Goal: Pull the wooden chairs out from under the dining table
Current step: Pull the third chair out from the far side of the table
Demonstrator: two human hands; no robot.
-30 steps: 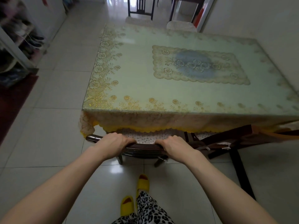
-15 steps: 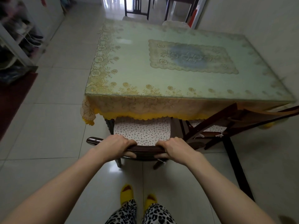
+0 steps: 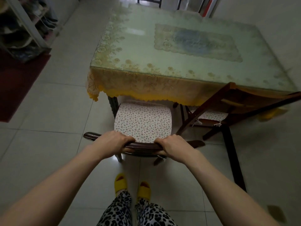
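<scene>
A dark wooden chair [image 3: 143, 145] with a white speckled seat cushion [image 3: 143, 121] stands in front of me, most of its seat out from under the dining table [image 3: 162, 51]. My left hand [image 3: 112, 141] grips the left part of its curved top rail. My right hand [image 3: 172, 145] grips the same rail further right. A second wooden chair [image 3: 231, 103] stands tilted at the table's near right corner, its cushion partly under the yellow-fringed cloth.
White tiled floor lies around me, my feet in yellow slippers [image 3: 120, 183] just behind the chair. A shoe rack [image 3: 24, 26] and a dark red mat [image 3: 17, 82] sit at the left. A wall runs along the table's right side. Another chair [image 3: 149, 0] stands at the far end.
The chair has slid back toward me, baring much more of its cushion from under the cloth. Both hands keep their hold on the top rail, and I have stepped backward.
</scene>
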